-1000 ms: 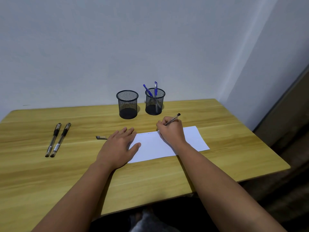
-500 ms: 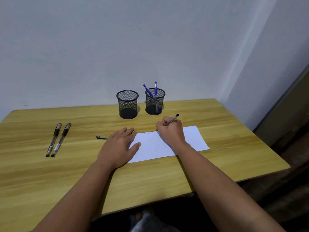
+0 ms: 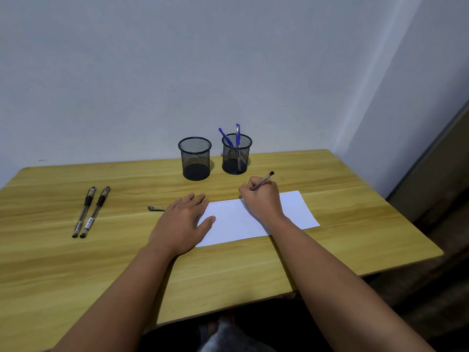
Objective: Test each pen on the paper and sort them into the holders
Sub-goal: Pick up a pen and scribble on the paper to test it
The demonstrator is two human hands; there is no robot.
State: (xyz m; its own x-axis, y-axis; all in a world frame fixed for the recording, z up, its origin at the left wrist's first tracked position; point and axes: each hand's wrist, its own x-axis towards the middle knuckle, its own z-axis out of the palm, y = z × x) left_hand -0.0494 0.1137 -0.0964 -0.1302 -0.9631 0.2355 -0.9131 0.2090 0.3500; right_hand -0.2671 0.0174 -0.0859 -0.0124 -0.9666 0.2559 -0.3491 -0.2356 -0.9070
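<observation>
The pen (image 3: 262,180) sits pinched in the right hand (image 3: 262,200), fingers curled tight around its lower barrel, its back end slanting up and to the right; the tip is hidden behind the knuckles at the far edge of the paper (image 3: 256,219). Against the earlier frames that back end has barely shifted (a slight wobble left and back), and the hand stays at the same spot on the sheet. Faint marks show on the paper's far left part. The left hand (image 3: 181,224) lies flat, fingers together and thumb spread onto the paper's left edge, unchanged. Just left of it lies a pen cap (image 3: 156,208), where it was before. Beyond the paper stand two mesh holders: the left holder (image 3: 195,158) and the right holder (image 3: 236,154) with two blue pens (image 3: 229,138). Two black pens (image 3: 90,212) lie side by side at the table's (image 3: 355,224) left, unmoved.
</observation>
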